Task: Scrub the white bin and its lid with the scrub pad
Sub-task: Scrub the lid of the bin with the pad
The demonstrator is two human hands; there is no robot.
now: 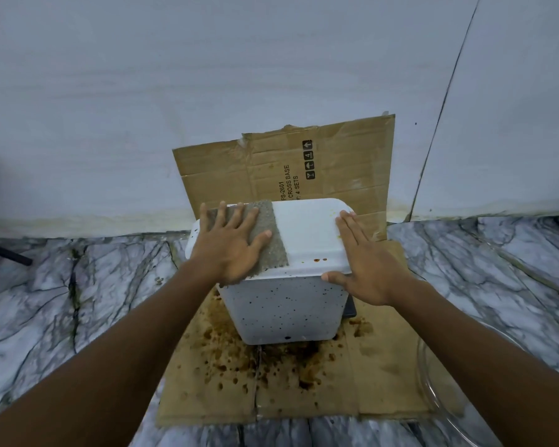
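Observation:
A white bin (284, 308) speckled with dark spots stands on stained cardboard, its white lid (307, 233) closed on top. A grey scrub pad (268, 221) lies flat on the lid's left part. My left hand (229, 243) presses on the pad with fingers spread and straight. My right hand (365, 269) rests flat along the lid's right edge, with the thumb at the front rim. Small brown and yellow stains mark the lid near its front and right edges.
Flattened cardboard (288, 382) covers the marble floor under the bin and leans up the white wall (207, 75) behind. A clear glass bowl (439, 391) sits at the lower right. A dark pedal (349, 309) shows by the bin's right side.

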